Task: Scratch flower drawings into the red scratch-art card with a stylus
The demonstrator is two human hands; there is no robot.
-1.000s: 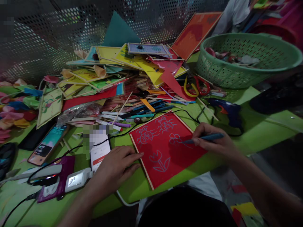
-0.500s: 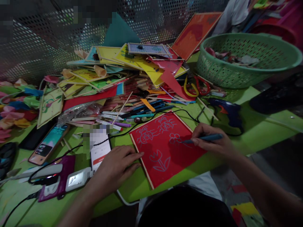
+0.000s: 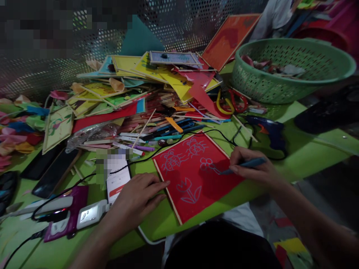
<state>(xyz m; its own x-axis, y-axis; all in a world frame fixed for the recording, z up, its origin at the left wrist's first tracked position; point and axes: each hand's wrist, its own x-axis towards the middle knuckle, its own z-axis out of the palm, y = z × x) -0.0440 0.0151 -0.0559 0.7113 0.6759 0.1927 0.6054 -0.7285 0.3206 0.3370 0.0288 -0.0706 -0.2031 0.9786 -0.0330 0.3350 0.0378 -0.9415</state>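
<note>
No legible text, not even on the phone screen (image 3: 119,185)

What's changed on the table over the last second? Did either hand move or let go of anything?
The right hand keeps its fingers on the pen, whose tip slid a little down and right, away from the small drawn flower on the red board. The phone at the left went dark. The left hand stayed flat at the board's left edge. Nothing was picked up or let go.

Place: craft workshop.
Bench (image 3: 297,157): green, heaped with coloured framed boards (image 3: 174,58), sticks and pens.
Tools: glue gun (image 3: 269,129), scissors (image 3: 230,101).
Scrap: green basket (image 3: 291,67).
</note>
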